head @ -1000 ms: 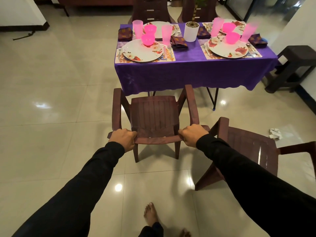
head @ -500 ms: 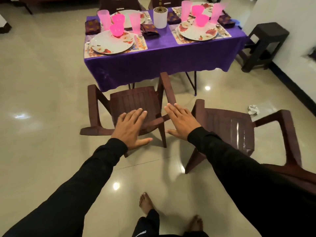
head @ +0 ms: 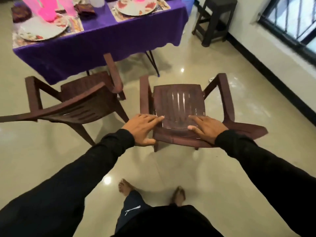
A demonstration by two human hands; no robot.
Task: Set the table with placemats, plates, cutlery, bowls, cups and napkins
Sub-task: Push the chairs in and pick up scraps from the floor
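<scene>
Head view: both hands, left (head: 142, 129) and right (head: 207, 128), grip wide, over glossy tiled floor (head: 171, 168) beside purple-clothed table (head: 95, 41).

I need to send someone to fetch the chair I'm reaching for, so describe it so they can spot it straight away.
Start at the table with the purple cloth; two brown plastic armchairs stand on the floor before it. Take the right chair, nearer the window wall. Unlike the left chair, it is not tucked at the table, and both hands reach over its backrest.

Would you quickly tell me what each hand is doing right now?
Left hand: open, holding nothing, at the chair back.
Right hand: open, holding nothing, over the same chair back.
</scene>
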